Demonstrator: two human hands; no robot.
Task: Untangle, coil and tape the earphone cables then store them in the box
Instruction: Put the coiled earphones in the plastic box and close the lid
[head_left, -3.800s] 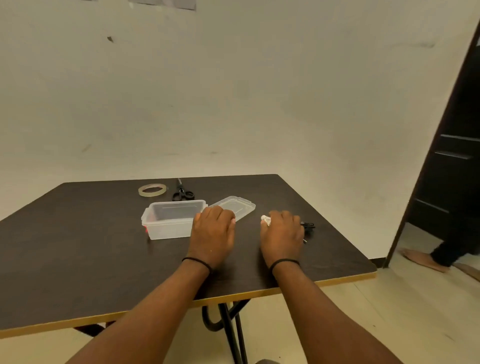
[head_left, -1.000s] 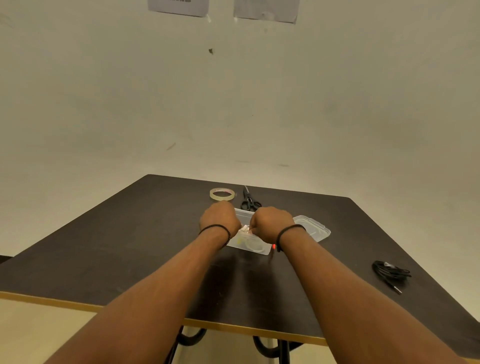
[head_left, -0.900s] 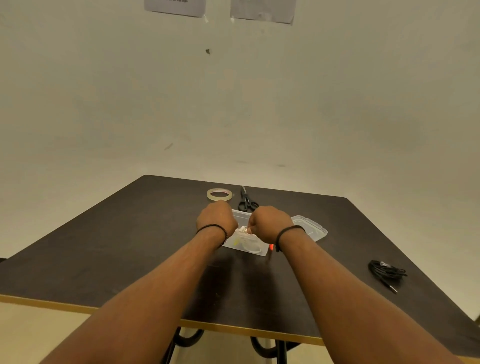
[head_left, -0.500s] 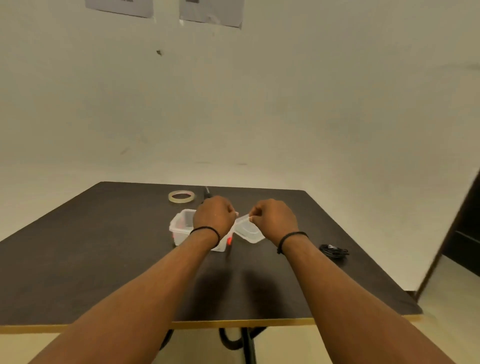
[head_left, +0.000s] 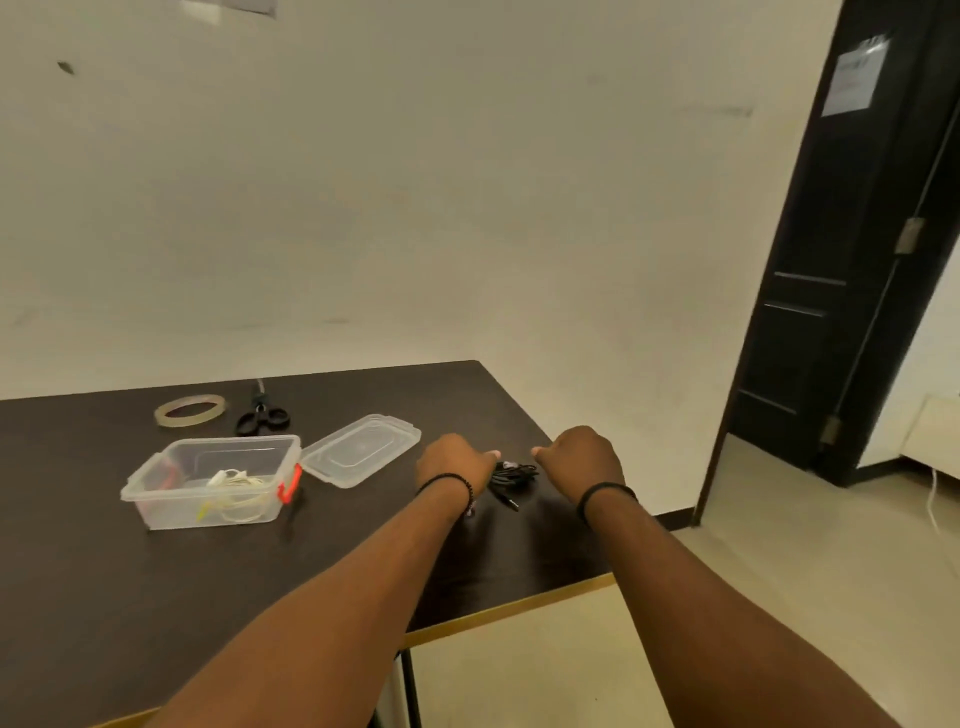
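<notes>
A tangled black earphone cable (head_left: 513, 475) lies on the dark table (head_left: 156, 571) near its right edge, its plug pointing toward me. My left hand (head_left: 453, 462) has its fingers curled and pinches the cable's left end. My right hand (head_left: 582, 453) hovers curled just right of and above the cable, with a small gap to it. The clear plastic box (head_left: 156, 493) with red latches stands to the left. A coiled white earphone cable (head_left: 236, 480) lies inside the box.
The box's clear lid (head_left: 361, 449) lies flat between the box and my left hand. A tape roll (head_left: 190, 410) and black scissors (head_left: 261, 418) sit behind the box. The table's right edge and a dark door (head_left: 831, 312) are close on the right.
Both hands left the box and lid and moved right to the black cable. The white cable now lies in the box. My view swung right.
</notes>
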